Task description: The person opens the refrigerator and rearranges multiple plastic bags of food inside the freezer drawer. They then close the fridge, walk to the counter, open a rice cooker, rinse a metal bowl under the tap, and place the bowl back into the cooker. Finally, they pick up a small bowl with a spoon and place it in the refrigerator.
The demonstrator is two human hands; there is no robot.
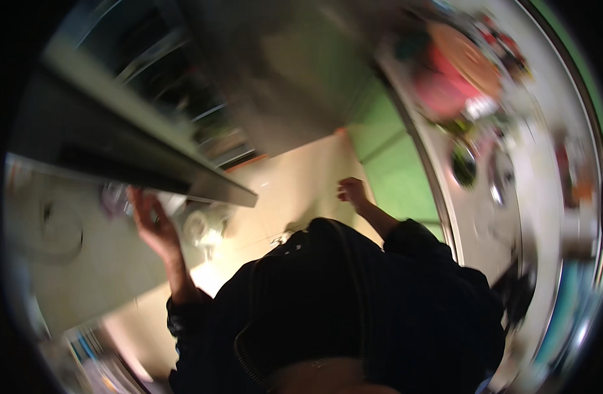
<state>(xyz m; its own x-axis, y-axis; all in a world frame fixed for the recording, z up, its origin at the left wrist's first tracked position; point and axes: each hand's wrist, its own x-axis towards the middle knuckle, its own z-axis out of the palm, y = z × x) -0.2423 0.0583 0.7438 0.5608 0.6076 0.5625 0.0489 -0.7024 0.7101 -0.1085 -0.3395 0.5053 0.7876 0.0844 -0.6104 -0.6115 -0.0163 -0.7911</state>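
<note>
My left hand (156,224) is raised beside a dark door panel (134,147), which looks like an open refrigerator door. Its fingers are apart and I see nothing held; the fingertips lie close to the panel's lower side, but blur hides whether they touch. Behind the door, dim shelves (203,111) hold things too dark to name. In front of my body hangs my right hand (351,190), fingers curled in, with no object showing. It is nearest to the green cabinet doors (397,152), apart from them.
A countertop (483,216) runs along the right, holding a pink tub with an orange round top (449,74), a shiny metal bowl (464,165) and blurred items. At left is a pale surface (99,261). A clear plastic-looking object (203,229) sits above the tiled floor (301,172).
</note>
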